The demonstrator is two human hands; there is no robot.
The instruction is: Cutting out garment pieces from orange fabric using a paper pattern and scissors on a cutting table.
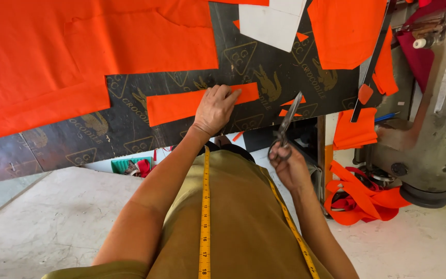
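My left hand (215,107) lies flat on a long orange fabric strip (174,106) on the dark printed table top (264,70), fingers pressing its right part. My right hand (287,165) grips the handles of metal scissors (287,124) at the table's near edge; the blades point up toward small orange scraps (291,102). A yellow tape measure (205,206) hangs round my neck over my olive shirt.
A large orange cloth (52,57) covers the left of the table. A white paper piece (272,23) and more orange pieces (344,31) lie at the back. A sewing machine (429,113) stands at right, above a pile of orange offcuts (360,199) on the floor.
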